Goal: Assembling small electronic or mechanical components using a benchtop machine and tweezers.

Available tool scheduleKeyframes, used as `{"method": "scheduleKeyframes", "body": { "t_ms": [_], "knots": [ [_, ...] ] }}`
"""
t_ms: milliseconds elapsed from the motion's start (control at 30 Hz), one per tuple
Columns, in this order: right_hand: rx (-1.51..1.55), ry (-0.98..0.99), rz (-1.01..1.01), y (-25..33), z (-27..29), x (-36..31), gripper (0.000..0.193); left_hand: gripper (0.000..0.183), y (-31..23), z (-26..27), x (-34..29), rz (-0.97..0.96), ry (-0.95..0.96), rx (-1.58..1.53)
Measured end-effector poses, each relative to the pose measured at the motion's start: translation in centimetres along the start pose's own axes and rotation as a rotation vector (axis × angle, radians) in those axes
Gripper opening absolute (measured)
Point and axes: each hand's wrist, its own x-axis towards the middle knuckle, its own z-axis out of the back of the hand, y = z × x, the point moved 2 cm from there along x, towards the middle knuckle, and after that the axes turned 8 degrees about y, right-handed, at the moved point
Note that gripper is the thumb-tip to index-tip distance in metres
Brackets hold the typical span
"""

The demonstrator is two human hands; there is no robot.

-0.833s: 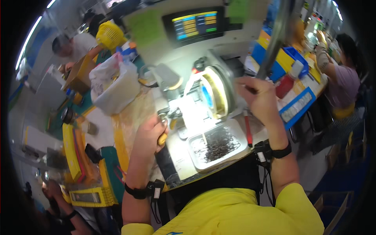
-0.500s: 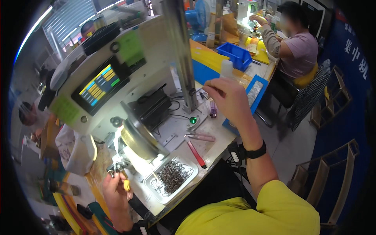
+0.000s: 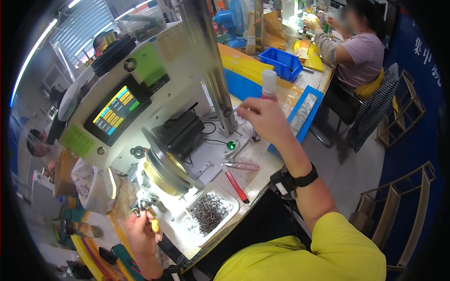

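Note:
My left hand (image 3: 142,232) is at the lower left, fingers closed at a small metal fixture (image 3: 140,206) under a bright light. Something small and yellow (image 3: 155,225) shows at its fingers; whether it is worn or held, I cannot tell. The fixture stands beside a large round wheel (image 3: 161,171) with a pale gold rim. My right hand (image 3: 266,117) is raised over the bench's right side, thumb and fingertips drawn together; anything between them is too small to make out. Between my arms, a white tray (image 3: 233,211) holds a heap of dark thin wire pieces (image 3: 209,213).
A grey machine with a lit screen (image 3: 116,111) and a metal column (image 3: 206,61) fills the left. Nearby lie a red-handled tool (image 3: 237,187), tweezers (image 3: 243,166) and a white-capped bottle (image 3: 269,84). Farther right are a blue bin (image 3: 281,65) and a seated co-worker (image 3: 358,56).
My view has shifted slightly. The right hand is a little lower, its fingers bent further down, and more of the bottle shows behind it. My left hand stays at the fixture.

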Motion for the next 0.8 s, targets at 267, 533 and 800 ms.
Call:
{"method": "scheduleKeyframes", "body": {
  "t_ms": [267,533,800],
  "knots": [
    [0.443,0.289,-0.122,1.3,-1.5,-6.2,0.021,0.027,1.1,0.9,-0.5,0.003,0.08,0.129],
    [-1.197,-0.382,-0.266,-10.1,15.8,-19.8,0.026,0.028,-5.2,1.5,-7.0,0.011,0.125,0.5],
    [0.649,0.831,-0.23,13.3,-5.4,-16.1,0.035,0.024,-9.6,2.4,-2.3,-0.152,0.153,0.703]
  ]
}}
